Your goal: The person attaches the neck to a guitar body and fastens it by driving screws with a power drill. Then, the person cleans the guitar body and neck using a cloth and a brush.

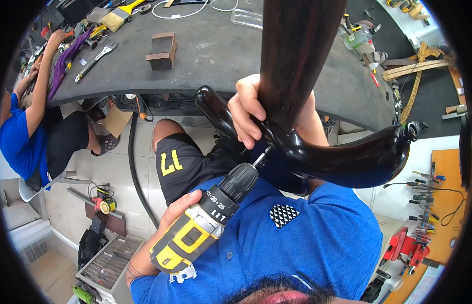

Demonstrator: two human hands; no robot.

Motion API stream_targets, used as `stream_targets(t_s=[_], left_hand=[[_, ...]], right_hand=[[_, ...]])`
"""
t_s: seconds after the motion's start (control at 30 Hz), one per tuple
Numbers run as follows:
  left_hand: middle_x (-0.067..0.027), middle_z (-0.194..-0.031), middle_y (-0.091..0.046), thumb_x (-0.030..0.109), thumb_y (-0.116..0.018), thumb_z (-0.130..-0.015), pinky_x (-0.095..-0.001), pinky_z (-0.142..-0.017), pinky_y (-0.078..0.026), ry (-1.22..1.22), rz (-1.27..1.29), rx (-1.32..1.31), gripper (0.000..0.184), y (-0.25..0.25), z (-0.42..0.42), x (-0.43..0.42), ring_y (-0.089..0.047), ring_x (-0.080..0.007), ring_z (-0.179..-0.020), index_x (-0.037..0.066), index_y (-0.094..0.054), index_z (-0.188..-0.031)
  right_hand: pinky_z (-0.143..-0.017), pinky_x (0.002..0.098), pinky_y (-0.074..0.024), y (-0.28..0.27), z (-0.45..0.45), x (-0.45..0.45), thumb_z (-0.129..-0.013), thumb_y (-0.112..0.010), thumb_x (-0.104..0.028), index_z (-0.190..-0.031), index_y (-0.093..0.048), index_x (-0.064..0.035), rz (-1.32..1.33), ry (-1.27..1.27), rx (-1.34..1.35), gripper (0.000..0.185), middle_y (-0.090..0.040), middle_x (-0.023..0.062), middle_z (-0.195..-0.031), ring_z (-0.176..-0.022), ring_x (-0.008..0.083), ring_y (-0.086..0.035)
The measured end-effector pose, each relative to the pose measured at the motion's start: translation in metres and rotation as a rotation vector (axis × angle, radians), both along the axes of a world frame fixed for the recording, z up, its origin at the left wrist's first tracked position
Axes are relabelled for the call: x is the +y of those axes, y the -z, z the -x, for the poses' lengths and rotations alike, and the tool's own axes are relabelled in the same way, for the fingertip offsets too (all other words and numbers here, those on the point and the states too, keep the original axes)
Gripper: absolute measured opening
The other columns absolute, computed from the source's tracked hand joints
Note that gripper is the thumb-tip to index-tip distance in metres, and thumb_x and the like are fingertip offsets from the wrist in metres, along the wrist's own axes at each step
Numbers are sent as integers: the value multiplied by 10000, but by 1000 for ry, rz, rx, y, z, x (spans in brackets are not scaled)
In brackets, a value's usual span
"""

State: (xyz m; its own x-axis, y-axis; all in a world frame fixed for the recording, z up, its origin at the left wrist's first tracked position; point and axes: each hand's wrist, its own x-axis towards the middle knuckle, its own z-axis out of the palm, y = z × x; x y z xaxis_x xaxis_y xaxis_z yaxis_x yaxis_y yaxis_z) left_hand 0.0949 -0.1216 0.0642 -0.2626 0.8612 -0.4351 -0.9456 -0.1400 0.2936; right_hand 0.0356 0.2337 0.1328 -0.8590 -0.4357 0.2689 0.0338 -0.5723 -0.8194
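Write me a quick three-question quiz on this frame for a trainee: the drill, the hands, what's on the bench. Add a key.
1. Which hand holds the yellow and black drill?
2. True or false: the adjustable wrench lies on the floor.
3. Multiple choice: what does the drill's bit point toward?
A) the paintbrush
B) the glossy black piece
C) the person in blue at the far left

Key:
1. The left hand; the right hand grips the glossy black piece.
2. False; the adjustable wrench lies on the dark bench.
3. B
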Motion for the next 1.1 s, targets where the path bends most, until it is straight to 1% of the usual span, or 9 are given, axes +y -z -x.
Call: stream_targets(t_s=[0.03, 0.13, 0.3, 0.47, 0.8, 0.97, 1.0, 1.07, 1.1], left_hand=[[-312, -1244, -769, 437, -700, -1057, -433, -801, -667, 6, -1, -214, 729, -2, 3, 3, -825, -373, -987, 13, -470, -1604], [-321, -1166, -790, 597, -498, -1099, -462, -715, -693, 37, 121, -444, 759, -15, 6, 12, -832, -385, -885, -50, -670, -1457], [-312, -1160, -787, 515, -572, -1088, -412, -730, -696, 288, 254, 12, 737, -14, 9, 15, -825, -352, -847, -114, -617, -1468], [-289, -1119, -792, 484, -586, -1080, -395, -747, -685, 385, 329, 243, 726, -10, 6, 10, -816, -325, -855, -160, -632, -1414], [-297, -1094, -790, 451, -597, -1077, -414, -783, -679, 255, 174, 432, 671, 3, 1, 7, -814, -330, -872, -156, -670, -1354], [-305, -1101, -792, 451, -592, -1085, -419, -761, -693, 298, 211, 256, 683, 0, 4, 10, -823, -345, -890, -145, -630, -1415], [-306, -1103, -793, 454, -589, -1087, -418, -753, -696, 295, 187, 175, 689, 2, 4, 10, -825, -347, -890, -143, -623, -1427], [-309, -1107, -796, 468, -573, -1091, -414, -723, -700, 250, 79, -120, 700, 15, 4, 9, -829, -353, -865, -138, -621, -1439], [-311, -1110, -798, 475, -562, -1094, -414, -705, -702, 219, 36, -255, 706, 17, 5, 9, -831, -356, -846, -135, -622, -1444]], right_hand=[[-636, 357, -583, -8, -4, 1, -1037, -468, -838, -775, -538, -98, -76, 33, -50, 787, -639, 117, -686, -606, 252, -683], [-621, 348, -565, -8, -3, 9, -1067, -440, -774, -723, -494, -114, -196, 39, -101, 746, -624, 109, -640, -573, 227, -659], [-593, 322, -546, 1, -15, 6, -1032, -547, -780, -710, -480, -125, -115, 43, -72, 733, -619, 88, -625, -551, 199, -639], [-568, 290, -524, -8, -32, -1, -989, -634, -782, -700, -474, -132, -192, 145, -51, 730, -615, 68, -617, -547, 164, -629], [-543, 285, -495, -8, -25, -4, -991, -623, -795, -680, -452, -142, -209, 165, -126, 744, -596, 60, -601, -534, 155, -603], [-676, 399, -575, 10, -12, 12, -1128, -92, -785, -733, -530, -111, -72, -24, -43, 896, -676, 104, -692, -596, 247, -680], [-677, 400, -575, 10, -12, 12, -1126, -93, -789, -734, -529, -111, -79, -29, -43, 896, -675, 104, -692, -599, 247, -680], [-636, 361, -549, 5, -17, 7, -1071, -267, -809, -716, -501, -123, -142, 35, -82, 807, -644, 87, -662, -577, 215, -651], [-593, 322, -522, -6, -22, 0, -1019, -440, -826, -698, -472, -135, -198, 107, -118, 762, -613, 69, -631, -554, 185, -624]])
